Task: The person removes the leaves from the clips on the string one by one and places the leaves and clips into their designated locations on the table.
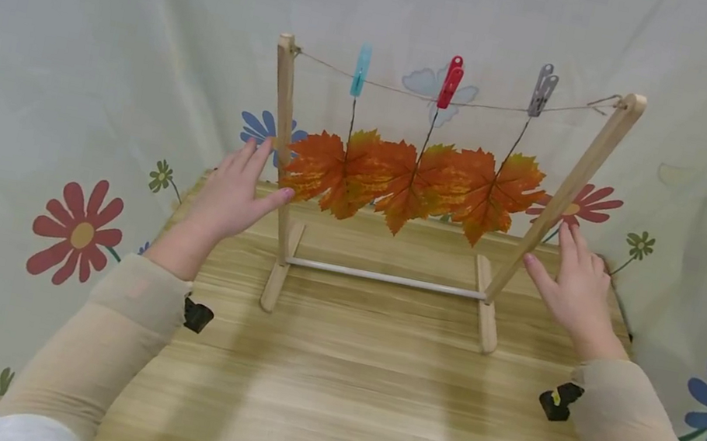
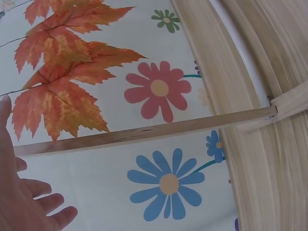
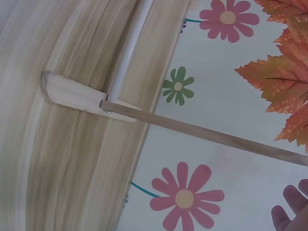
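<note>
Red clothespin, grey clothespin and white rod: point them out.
Red clothespin [image 1: 449, 89], head view, middle of its body.
Grey clothespin [image 1: 540, 97], head view, middle of its body.
White rod [image 1: 386, 278], head view, midway along its length.

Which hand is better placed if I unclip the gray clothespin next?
Likely the right hand: it is empty and beside the right post, nearest the gray clothespin. The left hand, also empty, is by the left post, farther across.

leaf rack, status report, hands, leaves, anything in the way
Left hand and right hand open, close to rack. Three leaves hanging from pegs. Nothing visibly in the way.
</note>
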`<act>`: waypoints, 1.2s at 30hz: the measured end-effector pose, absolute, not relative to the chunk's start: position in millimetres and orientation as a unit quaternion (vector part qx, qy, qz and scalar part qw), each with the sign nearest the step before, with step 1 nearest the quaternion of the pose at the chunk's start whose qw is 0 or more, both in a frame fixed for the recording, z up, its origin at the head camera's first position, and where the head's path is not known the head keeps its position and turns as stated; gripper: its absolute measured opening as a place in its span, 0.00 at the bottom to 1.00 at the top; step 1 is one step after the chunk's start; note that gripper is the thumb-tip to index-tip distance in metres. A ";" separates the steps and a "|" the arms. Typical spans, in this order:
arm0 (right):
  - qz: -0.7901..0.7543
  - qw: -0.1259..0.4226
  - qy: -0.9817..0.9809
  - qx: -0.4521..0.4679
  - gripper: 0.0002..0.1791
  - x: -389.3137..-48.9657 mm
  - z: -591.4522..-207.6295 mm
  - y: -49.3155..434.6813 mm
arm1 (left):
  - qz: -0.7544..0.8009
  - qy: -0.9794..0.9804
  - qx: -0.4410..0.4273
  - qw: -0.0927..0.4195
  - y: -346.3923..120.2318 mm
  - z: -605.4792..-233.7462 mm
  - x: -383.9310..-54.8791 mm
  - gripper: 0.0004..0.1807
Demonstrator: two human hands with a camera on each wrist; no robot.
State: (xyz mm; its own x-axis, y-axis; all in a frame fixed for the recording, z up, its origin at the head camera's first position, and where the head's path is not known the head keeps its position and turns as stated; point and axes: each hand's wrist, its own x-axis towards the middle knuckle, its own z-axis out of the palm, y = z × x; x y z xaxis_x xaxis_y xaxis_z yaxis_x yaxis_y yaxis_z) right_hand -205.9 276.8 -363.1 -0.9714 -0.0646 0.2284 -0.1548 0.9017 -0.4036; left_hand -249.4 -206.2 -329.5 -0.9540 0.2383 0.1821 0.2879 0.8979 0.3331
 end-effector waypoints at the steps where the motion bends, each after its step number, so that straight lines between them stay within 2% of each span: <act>1: 0.222 0.110 -0.967 0.057 0.44 -205.6 -362.2 275.8 | -0.184 -0.971 -0.136 0.072 -206.0 -329.1 -249.6 0.50; 13: 0.297 0.155 -0.939 0.078 0.39 -205.2 -354.3 261.5 | -0.242 -0.954 -0.129 0.126 -199.5 -318.9 -247.2 0.42; 24: 0.302 0.191 -0.925 0.131 0.36 -216.0 -347.1 247.4 | -0.276 -0.942 -0.143 0.124 -190.9 -306.5 -249.1 0.43; 36: 0.310 0.173 -0.924 0.146 0.36 -226.4 -337.6 227.4 | -0.290 -0.933 -0.164 0.138 -181.4 -298.4 -248.8 0.40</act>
State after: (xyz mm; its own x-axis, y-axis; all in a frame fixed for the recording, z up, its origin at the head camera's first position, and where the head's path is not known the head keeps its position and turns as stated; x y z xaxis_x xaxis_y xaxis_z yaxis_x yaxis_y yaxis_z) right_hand -226.4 227.4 -337.6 -0.8978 -0.1629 0.4092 -0.3767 0.7655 -0.5216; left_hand -248.8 -181.4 -298.4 -0.9084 0.2256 0.3520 0.3852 0.7788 0.4951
